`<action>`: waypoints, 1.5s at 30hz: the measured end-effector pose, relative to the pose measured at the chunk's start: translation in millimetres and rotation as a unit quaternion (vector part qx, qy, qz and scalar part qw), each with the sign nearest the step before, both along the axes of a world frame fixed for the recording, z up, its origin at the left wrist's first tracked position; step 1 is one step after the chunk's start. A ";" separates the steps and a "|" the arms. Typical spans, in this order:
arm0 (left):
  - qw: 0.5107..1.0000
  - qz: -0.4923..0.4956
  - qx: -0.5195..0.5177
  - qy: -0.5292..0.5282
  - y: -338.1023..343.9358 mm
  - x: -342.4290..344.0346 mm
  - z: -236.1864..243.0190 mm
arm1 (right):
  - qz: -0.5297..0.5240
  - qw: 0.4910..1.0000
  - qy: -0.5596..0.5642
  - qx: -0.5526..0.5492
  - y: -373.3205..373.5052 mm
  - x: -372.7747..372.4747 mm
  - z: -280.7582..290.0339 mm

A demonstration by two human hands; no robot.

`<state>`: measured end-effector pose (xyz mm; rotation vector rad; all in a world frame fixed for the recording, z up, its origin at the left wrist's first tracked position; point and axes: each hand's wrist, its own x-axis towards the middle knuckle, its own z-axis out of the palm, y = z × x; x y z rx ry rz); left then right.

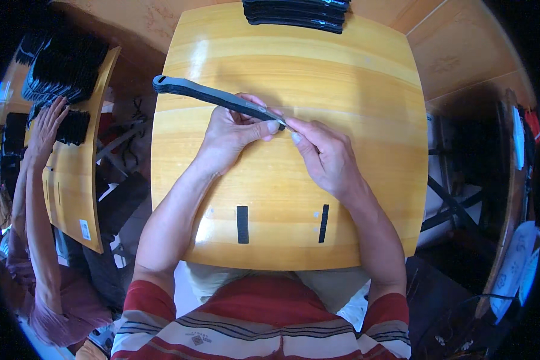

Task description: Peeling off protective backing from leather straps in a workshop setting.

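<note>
A long strap, black along its side and grey on top, with a slot at its far-left end, slants over the table. My left hand is closed round its near-right part, thumb on the near side. At that end, my right hand is closed in a pinch on a thin tool with a pale metal tip. The tip touches or nearly touches the strap's end by my left thumb. Fingers hide most of the tool, so its exact kind does not show.
Two black strips lie on the wooden table near its front edge. A stack of black straps sits at the far edge. On the left, a co-worker's hand rests by piled black straps on another table.
</note>
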<state>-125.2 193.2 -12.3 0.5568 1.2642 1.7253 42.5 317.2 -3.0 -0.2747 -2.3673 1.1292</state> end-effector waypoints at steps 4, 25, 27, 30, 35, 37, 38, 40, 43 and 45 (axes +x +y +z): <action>1.000 0.011 0.010 0.003 1.6 0.4 -1.9 | -0.025 0.999 -0.018 0.022 -2.1 0.7 3.6; 0.998 0.028 0.006 0.048 2.4 7.0 -0.4 | -0.109 0.984 -0.004 0.141 -12.1 0.3 -2.9; 0.998 0.030 0.000 0.051 1.9 7.4 -0.6 | -0.110 0.984 0.003 0.138 -12.8 0.0 -3.3; 0.998 0.033 -0.008 0.056 2.4 8.3 -0.3 | -0.111 0.985 0.001 0.134 -13.1 -0.1 -3.5; 0.998 0.029 -0.014 0.060 2.1 8.7 -0.1 | -0.102 0.988 -0.008 0.115 -11.3 1.7 -3.1; 0.997 0.022 -0.011 0.071 1.8 8.6 -1.3 | -0.098 0.989 -0.008 0.107 -10.4 2.2 -1.5; 0.997 0.021 -0.012 0.071 2.2 9.4 -0.9 | -0.094 0.991 -0.009 0.099 -10.0 2.4 -0.8; 0.997 0.038 -0.001 0.062 3.1 11.1 0.7 | -0.084 0.993 -0.009 0.088 -9.1 2.9 -0.4; 0.997 0.039 -0.018 0.069 2.8 11.2 1.0 | -0.072 0.995 -0.012 0.075 -8.2 3.6 0.1; 0.996 0.044 -0.017 0.070 3.7 13.1 0.1 | -0.071 0.995 -0.015 0.072 -8.0 4.6 1.6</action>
